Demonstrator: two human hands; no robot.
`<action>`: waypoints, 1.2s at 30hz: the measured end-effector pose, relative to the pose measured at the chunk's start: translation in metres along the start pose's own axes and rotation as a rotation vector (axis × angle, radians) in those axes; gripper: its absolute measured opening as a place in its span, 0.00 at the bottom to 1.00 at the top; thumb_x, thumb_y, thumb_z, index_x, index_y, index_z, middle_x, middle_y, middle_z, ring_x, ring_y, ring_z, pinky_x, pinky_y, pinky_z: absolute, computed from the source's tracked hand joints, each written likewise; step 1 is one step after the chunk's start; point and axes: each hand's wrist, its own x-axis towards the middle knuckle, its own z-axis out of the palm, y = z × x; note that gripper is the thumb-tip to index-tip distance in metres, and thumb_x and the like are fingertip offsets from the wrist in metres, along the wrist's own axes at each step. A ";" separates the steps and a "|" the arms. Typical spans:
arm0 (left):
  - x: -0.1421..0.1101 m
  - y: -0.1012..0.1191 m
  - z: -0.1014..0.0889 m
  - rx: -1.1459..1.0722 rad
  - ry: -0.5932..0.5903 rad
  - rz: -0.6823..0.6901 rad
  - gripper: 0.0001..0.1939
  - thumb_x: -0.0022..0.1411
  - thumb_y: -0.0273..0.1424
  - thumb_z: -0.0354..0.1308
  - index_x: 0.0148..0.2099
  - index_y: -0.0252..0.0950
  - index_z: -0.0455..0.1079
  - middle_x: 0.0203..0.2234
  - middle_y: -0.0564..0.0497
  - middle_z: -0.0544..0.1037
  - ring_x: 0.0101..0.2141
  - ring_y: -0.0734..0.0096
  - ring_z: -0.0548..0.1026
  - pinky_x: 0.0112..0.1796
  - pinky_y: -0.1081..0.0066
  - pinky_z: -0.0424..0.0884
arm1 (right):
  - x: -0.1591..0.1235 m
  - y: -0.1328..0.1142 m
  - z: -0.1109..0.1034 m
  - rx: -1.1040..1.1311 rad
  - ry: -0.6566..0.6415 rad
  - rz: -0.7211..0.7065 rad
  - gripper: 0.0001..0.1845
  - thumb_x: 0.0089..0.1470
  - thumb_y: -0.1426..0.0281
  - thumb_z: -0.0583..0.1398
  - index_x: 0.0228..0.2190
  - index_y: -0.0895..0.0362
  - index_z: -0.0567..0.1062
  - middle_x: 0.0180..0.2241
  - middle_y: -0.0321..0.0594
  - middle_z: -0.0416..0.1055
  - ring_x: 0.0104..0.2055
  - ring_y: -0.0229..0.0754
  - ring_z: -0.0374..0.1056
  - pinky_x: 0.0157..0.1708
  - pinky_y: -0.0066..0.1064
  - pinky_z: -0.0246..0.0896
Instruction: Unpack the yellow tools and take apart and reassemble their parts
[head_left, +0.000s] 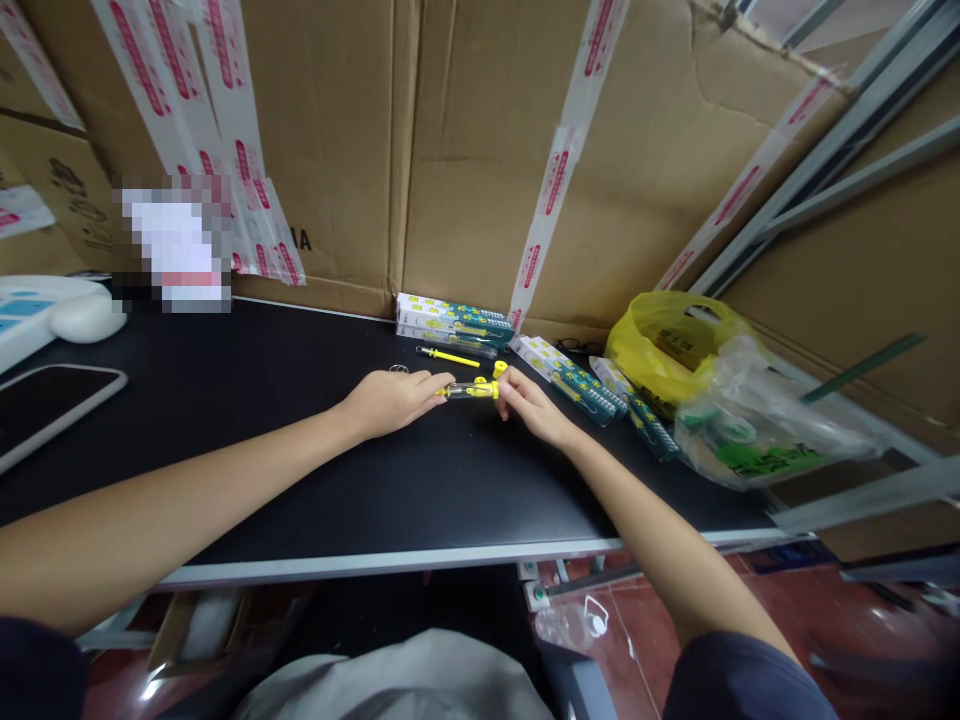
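Observation:
Between my hands, low over the black table, a clear tube with yellow ends [469, 391] lies level; it looks like a tubular spring scale. My left hand [394, 400] is closed on its left end. At its right end the fingers of my right hand [532, 405] pinch the yellow part. A small yellow cap [500, 369] shows just above my right fingertips; whether it is held or on the table I cannot tell. Beyond the hands lie a yellow rod with a metal hook [450, 356] and a clear tube [476, 349]. Small metal rings [398, 369] sit behind my left hand.
Printed spring-scale boxes [454, 320] stand at the back, with more boxes [570, 378] to the right. A yellow plastic bag [660, 340] and clear bag [757, 430] lie farther right. At left are a phone [52, 405] and a white device [45, 310]. Cardboard [472, 150] walls the back.

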 end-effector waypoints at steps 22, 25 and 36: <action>-0.002 0.001 0.000 -0.006 0.027 0.029 0.17 0.70 0.40 0.42 0.55 0.42 0.65 0.33 0.53 0.78 0.27 0.72 0.76 0.21 0.74 0.55 | 0.000 -0.003 -0.001 -0.233 0.033 0.114 0.32 0.58 0.45 0.45 0.20 0.57 0.64 0.19 0.34 0.60 0.23 0.35 0.57 0.28 0.29 0.53; -0.001 0.001 0.000 -0.034 0.029 0.021 0.17 0.70 0.40 0.42 0.55 0.42 0.65 0.32 0.52 0.78 0.27 0.72 0.75 0.22 0.74 0.56 | 0.000 -0.006 -0.001 -0.245 0.013 0.070 0.30 0.60 0.47 0.44 0.21 0.56 0.62 0.19 0.33 0.59 0.24 0.36 0.56 0.31 0.30 0.54; -0.001 0.000 0.000 -0.053 0.008 0.001 0.17 0.70 0.40 0.42 0.55 0.43 0.65 0.32 0.52 0.78 0.29 0.72 0.76 0.23 0.75 0.59 | -0.001 -0.015 0.001 -0.231 -0.005 0.000 0.25 0.61 0.49 0.45 0.25 0.54 0.60 0.24 0.35 0.59 0.27 0.38 0.56 0.31 0.31 0.55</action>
